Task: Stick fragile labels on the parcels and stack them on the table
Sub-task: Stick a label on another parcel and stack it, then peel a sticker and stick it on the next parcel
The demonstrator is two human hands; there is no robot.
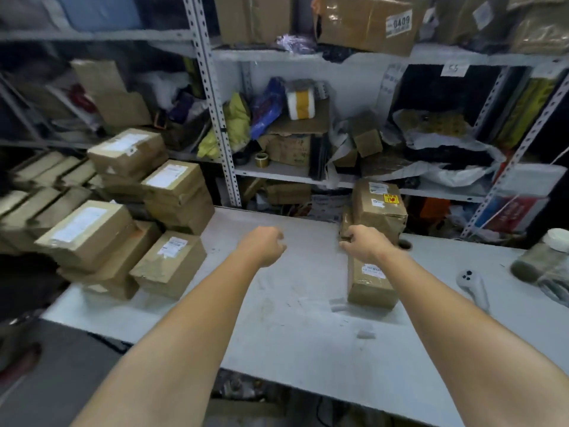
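Both bare arms reach out over a grey table (277, 303). The left hand (265, 244) hangs above the bare top with its fingers curled in, holding nothing. The right hand (365, 244) is at the lower left corner of a brown parcel (380, 211) that carries a yellow label (391, 198); its grip is blurred. A second parcel (371, 286) lies under the right wrist. More parcels (123, 211) are stacked at the left, and a white controller (471, 286) lies at the right.

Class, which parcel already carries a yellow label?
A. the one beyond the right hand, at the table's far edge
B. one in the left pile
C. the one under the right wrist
A: the yellow label sits on the upper face of the parcel beyond the right hand.
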